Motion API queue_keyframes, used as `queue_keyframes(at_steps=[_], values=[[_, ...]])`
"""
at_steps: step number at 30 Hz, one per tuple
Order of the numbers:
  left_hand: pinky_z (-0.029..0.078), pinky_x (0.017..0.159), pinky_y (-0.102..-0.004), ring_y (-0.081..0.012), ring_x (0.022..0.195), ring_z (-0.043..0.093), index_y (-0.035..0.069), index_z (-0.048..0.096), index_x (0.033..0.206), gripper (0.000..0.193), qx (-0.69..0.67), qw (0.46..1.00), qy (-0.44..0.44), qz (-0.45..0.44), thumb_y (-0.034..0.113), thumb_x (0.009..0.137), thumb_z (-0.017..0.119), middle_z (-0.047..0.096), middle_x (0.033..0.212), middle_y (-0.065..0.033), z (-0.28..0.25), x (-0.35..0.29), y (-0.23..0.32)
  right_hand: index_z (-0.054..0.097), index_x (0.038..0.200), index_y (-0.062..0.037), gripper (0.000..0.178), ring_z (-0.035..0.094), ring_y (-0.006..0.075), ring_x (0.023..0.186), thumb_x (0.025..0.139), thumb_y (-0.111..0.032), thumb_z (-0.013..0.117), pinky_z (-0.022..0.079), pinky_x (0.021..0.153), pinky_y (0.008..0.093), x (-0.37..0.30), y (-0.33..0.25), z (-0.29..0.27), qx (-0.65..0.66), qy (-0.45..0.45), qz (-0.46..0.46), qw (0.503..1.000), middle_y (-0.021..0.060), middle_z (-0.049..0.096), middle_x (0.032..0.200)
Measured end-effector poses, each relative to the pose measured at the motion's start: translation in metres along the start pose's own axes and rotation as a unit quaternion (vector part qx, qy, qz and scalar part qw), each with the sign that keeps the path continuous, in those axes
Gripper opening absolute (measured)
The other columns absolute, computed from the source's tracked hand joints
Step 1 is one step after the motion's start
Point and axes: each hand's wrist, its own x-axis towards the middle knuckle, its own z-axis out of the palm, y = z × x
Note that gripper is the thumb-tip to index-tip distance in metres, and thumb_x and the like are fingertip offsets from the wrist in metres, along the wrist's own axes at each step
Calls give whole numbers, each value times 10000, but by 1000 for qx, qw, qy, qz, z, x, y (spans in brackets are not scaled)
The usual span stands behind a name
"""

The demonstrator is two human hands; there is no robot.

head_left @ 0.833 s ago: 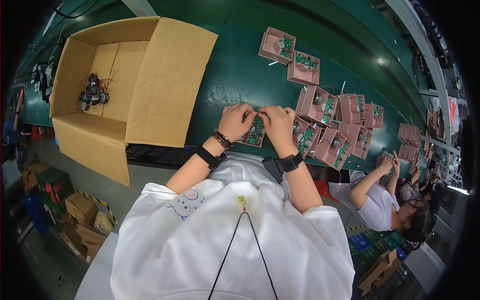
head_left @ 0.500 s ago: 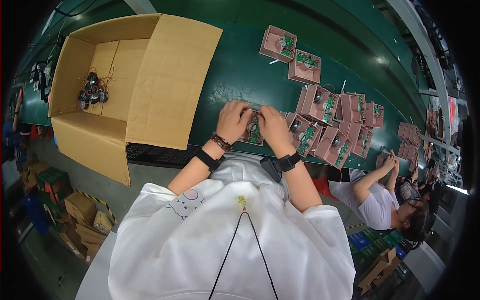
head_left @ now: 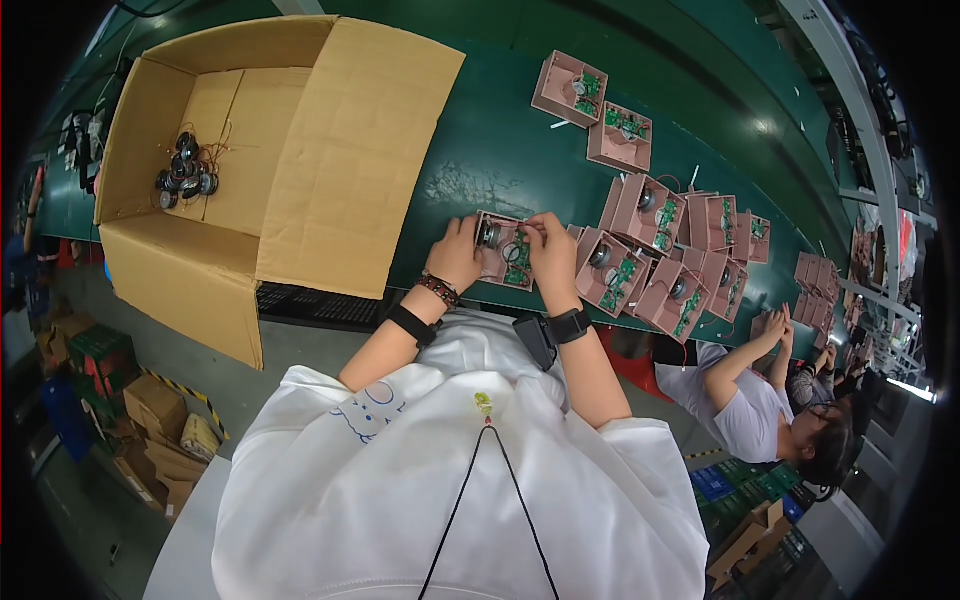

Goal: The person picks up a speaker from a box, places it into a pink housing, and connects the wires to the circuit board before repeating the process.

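1. Pink plastic forms the open box (head_left: pixel 499 283) between the person's two hands; it sits on the green table (head_left: pixel 480 130), close to the near edge, with its hollow side facing up.
2. Inside it, a round black speaker (head_left: pixel 489 234) lies toward the upper left, and a green circuit board (head_left: pixel 517 262) runs along the right side.
3. The left hand (head_left: pixel 455 258) is set against the left side of the open box, its fingers bent near the speaker; whether it grips the wall or only steadies it, I cannot tell.
4. The right hand (head_left: pixel 553 250) is at the upper right corner, thumb and fingertips drawn together, pinching a thin wire (head_left: pixel 513 226) that runs across the top of the open box from the speaker's side.
5. Just to the right of that hand, a cluster of similar pink boxes (head_left: pixel 640 215) crowds the table, some tilted against each other, with green boards and some black speakers showing inside.
6. Farther back, two more pink boxes (head_left: pixel 594 157) stand corner to corner.
7. On the left is a large cardboard box (head_left: pixel 350 150) with its flaps folded out; a small heap of loose speakers (head_left: pixel 186 172) with thin wires lies within.
8. Farther right along the table, a co-worker (head_left: pixel 745 405) in a pale top has both arms raised over the edge.
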Motion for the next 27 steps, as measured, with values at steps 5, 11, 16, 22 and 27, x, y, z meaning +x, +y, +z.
queue_keyframes(at_steps=[5, 11, 16, 22, 27], values=[[466, 641, -423, -363, 777, 547, 63, 424, 1128, 435, -7, 999, 43, -12, 86, 728, 593, 492, 919, -156, -9, -6, -9, 492, 844, -25, 73, 553, 366, 747, 785, -18, 535, 439, 595, 419, -1, -9, 8, -69, 40, -51, 996, 149, 561, 799], [454, 636, -412, -342, 752, 536, 61, 476, 1059, 355, -44, 993, 88, 63, 49, 723, 590, 483, 895, -136, -16, -19, 2, 480, 857, -22, 71, 536, 377, 759, 797, -17, 518, 433, 601, 427, -5, -14, 20, -37, 28, -82, 996, 158, 518, 847], [451, 658, -385, -298, 797, 530, 105, 546, 984, 279, -39, 990, 70, 116, 61, 714, 601, 488, 859, -96, -18, -19, 13, 476, 864, -19, 90, 533, 374, 765, 789, -14, 528, 439, 611, 419, -11, -9, 22, 26, -36, -30, 999, 153, 488, 898], [442, 679, -359, -244, 833, 517, 124, 594, 912, 200, -16, 978, 31, 205, 82, 716, 606, 486, 849, -58, -18, -25, 8, 530, 814, -17, 93, 535, 325, 776, 745, -7, 591, 442, 625, 377, -8, 5, 21, -25, 33, -58, 997, 132, 458, 903], [431, 690, -348, -238, 824, 507, 128, 593, 978, 271, 23, 981, 37, 191, 80, 712, 611, 496, 867, -60, -14, -28, 10, 575, 774, -19, 84, 522, 283, 743, 712, 4, 626, 436, 637, 342, -7, 10, 30, -43, 75, -51, 995, 127, 443, 899]])
